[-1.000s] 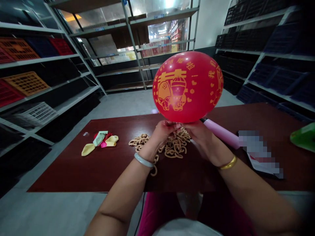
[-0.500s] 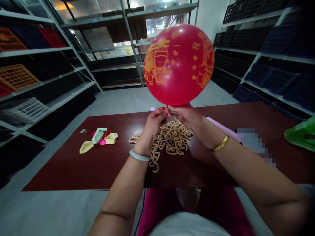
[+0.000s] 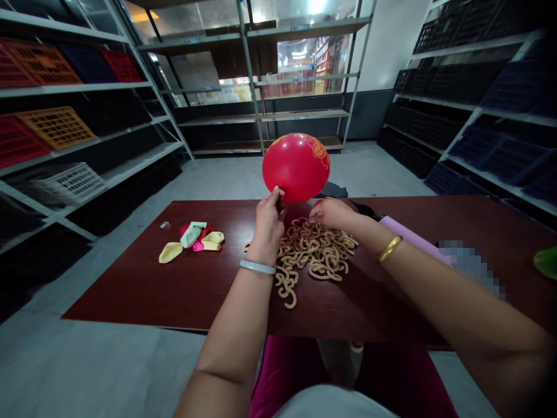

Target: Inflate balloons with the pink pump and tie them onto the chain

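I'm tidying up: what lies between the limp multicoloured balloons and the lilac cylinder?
In the head view: heaped tan curled pieces, the left hand and the right hand.

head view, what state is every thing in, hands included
red balloon, inflated, pinched at its lower left
left hand, closed on the red balloon
right hand, fingers bent, near the brown curls; whether it holds anything, cannot tell
brown curls, loosely heaped on the table
small balloons, limp, uninflated, bunched
pink cylinder, lying down
white bangle, worn
gold bangle, worn
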The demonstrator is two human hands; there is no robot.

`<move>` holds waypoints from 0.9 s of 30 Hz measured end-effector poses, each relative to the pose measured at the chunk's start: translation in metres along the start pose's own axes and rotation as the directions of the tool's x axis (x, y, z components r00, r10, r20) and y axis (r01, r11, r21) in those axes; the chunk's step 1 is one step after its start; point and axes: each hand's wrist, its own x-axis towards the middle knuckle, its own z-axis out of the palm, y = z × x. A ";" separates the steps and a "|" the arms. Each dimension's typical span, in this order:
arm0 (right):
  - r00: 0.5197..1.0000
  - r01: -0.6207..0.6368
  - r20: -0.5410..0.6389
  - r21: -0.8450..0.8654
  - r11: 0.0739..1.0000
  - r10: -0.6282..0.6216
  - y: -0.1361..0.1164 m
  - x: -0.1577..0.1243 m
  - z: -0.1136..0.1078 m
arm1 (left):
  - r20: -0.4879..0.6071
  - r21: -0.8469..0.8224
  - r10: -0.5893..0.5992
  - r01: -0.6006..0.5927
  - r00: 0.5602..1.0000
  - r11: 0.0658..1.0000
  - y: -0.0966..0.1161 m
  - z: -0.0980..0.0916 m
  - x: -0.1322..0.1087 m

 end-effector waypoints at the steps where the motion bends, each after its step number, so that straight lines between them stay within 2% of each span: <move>1: 1.000 -0.003 0.003 -0.021 1.000 0.003 0.000 -0.001 0.002 | -0.003 0.010 0.004 -0.004 1.000 1.000 0.000 0.000 -0.001; 7: 0.997 -0.062 -0.051 -0.025 0.998 0.061 -0.002 -0.001 0.017 | 0.070 0.010 0.028 -0.029 0.997 1.000 0.003 0.004 -0.006; 11: 0.987 -0.108 -0.104 0.100 0.989 0.118 -0.001 -0.001 0.015 | 0.046 -0.010 0.041 -0.040 0.998 0.999 0.003 0.003 -0.006; 13: 0.981 -0.105 -0.130 0.254 0.961 0.141 -0.003 -0.003 0.004 | 0.033 -0.023 0.030 -0.029 0.999 0.999 0.002 0.002 -0.005; 14: 0.976 -0.089 -0.143 0.419 0.904 0.163 -0.005 -0.005 -0.003 | 0.032 -0.029 0.025 -0.024 0.999 0.999 0.002 0.002 -0.005; 15: 0.971 -0.061 -0.150 0.605 0.794 0.189 -0.007 -0.007 -0.012 | 0.032 -0.033 0.022 -0.021 0.999 0.999 0.002 0.002 -0.004; 17: 0.964 0.014 -0.132 0.893 0.450 0.231 -0.014 -0.011 -0.029 | 0.035 -0.031 0.019 -0.018 0.999 0.999 0.001 0.001 -0.004; 18: 0.964 0.048 -0.128 0.946 0.320 0.232 -0.018 -0.013 -0.037 | 0.038 -0.025 0.018 -0.017 0.999 1.000 0.001 0.001 -0.004; 19: 0.965 0.084 -0.137 0.969 0.234 0.222 -0.022 -0.015 -0.044 | 0.042 -0.016 0.018 -0.017 0.999 1.000 0.000 0.001 -0.004; 21: 0.964 0.176 -0.202 0.972 0.155 0.172 -0.029 -0.017 -0.056 | 0.053 0.006 0.019 -0.019 0.998 1.000 -0.001 0.002 -0.005; 23: 0.950 0.275 -0.294 0.948 0.157 0.110 -0.035 -0.018 -0.061 | 0.056 0.029 0.030 -0.032 0.998 0.999 -0.004 0.004 -0.007; 24: 0.941 0.309 -0.332 0.925 0.222 0.071 -0.038 -0.018 -0.062 | 0.060 0.042 0.031 -0.034 0.998 0.999 -0.006 0.005 -0.008; 27: 0.936 0.325 -0.341 0.751 0.575 -0.084 -0.045 -0.018 -0.057 | 0.099 0.064 -0.016 0.010 0.995 0.998 -0.012 0.008 -0.012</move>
